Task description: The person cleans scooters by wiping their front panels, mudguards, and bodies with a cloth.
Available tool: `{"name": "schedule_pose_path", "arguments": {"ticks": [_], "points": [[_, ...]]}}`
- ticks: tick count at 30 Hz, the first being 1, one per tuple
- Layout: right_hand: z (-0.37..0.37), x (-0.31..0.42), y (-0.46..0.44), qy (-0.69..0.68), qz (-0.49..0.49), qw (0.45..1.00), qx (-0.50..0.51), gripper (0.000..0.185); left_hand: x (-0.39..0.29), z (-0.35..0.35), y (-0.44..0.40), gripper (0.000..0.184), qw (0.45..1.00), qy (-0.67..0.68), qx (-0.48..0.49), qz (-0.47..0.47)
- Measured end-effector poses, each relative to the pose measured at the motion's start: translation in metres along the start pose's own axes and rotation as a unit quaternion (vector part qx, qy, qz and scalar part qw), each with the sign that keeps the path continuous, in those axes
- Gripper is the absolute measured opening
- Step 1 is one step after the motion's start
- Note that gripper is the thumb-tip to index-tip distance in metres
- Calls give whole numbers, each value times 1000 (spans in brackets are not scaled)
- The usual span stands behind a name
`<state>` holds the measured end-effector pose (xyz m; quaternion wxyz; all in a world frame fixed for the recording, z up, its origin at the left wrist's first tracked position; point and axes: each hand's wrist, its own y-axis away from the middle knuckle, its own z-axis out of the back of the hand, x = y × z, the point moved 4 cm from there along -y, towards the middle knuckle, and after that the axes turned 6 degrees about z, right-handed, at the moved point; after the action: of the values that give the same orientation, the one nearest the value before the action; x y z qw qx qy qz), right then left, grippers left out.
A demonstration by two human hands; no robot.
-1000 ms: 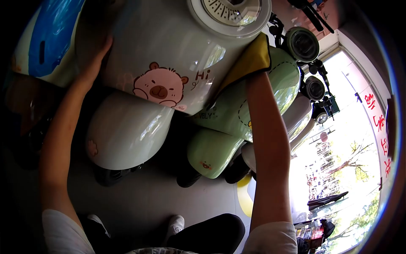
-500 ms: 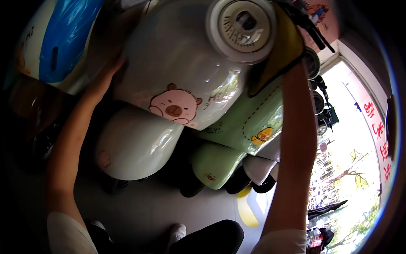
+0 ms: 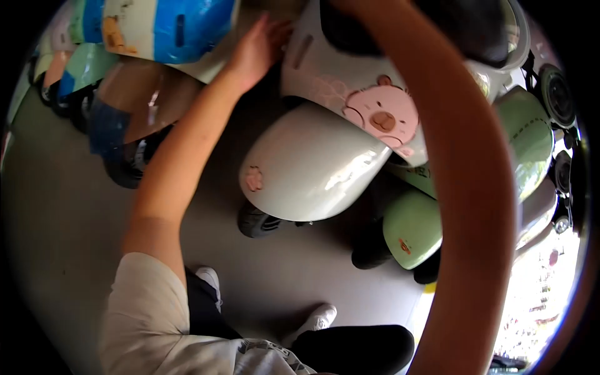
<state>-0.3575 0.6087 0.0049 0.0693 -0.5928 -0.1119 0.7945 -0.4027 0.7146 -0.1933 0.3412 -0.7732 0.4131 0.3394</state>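
A white scooter [image 3: 340, 84] with a pink capybara sticker on its front panel stands before me, its rounded white front fender [image 3: 312, 162] below. My left hand [image 3: 255, 55] is at the left edge of that panel, fingers apart and holding nothing visible. Whether its fingertips touch the panel I cannot tell. My right hand [image 3: 356, 5] reaches to the top edge of the view, its fingers cut off. Just under it, a dark cloth-like piece [image 3: 350, 31] lies over the upper panel. My right forearm hides part of the scooter.
On the left stands a blue and white scooter [image 3: 181, 31] with a brownish fender [image 3: 147, 94]. A green scooter [image 3: 412, 228] is close on the right, with other vehicles beyond it. The grey floor [image 3: 206, 244] runs beneath; bright daylight enters at right.
My view has swung left, so the white scooter sits further right. The right hand has moved from the scooter's right side across to its upper front. The left hand now shows more fully.
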Motion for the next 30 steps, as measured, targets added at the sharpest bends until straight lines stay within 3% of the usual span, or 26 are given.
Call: {"name": "schedule_pose_path", "arguments": {"ticks": [2,4,6,8,12,14,15,16,18,19,20,22,24,26,28,30], "points": [[-14,42,-4,-76,93,992,46,35,-2,1,-2,79,999,4,-42,29],[-58,87,3,-126,127,983,40,33,-4,-4,1,80,999,25,-42,18],[-50,105,7,-166,160,972,48,34,-6,-6,5,76,999,16,-29,22],[-32,110,36,-389,-61,918,55,38,-12,-13,11,72,1000,-8,-21,17],[7,121,86,-390,-16,919,-51,46,-27,-33,34,61,995,-65,-74,10],[-4,144,97,-214,59,975,2,52,-33,-38,44,49,976,-137,-157,54],[-11,154,96,-235,51,971,12,56,-34,-34,40,42,953,-241,-183,-28],[-18,158,98,-235,47,971,8,56,-31,-29,35,42,949,-260,-172,-51],[-5,144,99,-400,9,915,54,51,-29,-31,37,42,922,-262,-263,-105],[0,136,96,-401,7,915,50,51,-27,-25,30,41,891,-316,-291,-145],[1,125,94,-431,-14,901,34,50,-34,-43,48,38,819,-394,-351,-223],[1,108,94,-459,-34,888,16,50,-35,-57,60,37,785,-363,-371,-338],[14,85,100,-390,-66,897,-195,46,-38,-78,77,27,766,-384,-312,-410],[14,65,103,-426,-103,863,-251,48,-25,-90,73,26,874,-307,-145,-349],[18,47,108,-469,-113,831,-276,49,-8,-101,69,28,886,-303,-118,-329],[31,34,113,-507,-102,805,-291,51,-12,-115,78,38,834,-387,-140,-367]]}}
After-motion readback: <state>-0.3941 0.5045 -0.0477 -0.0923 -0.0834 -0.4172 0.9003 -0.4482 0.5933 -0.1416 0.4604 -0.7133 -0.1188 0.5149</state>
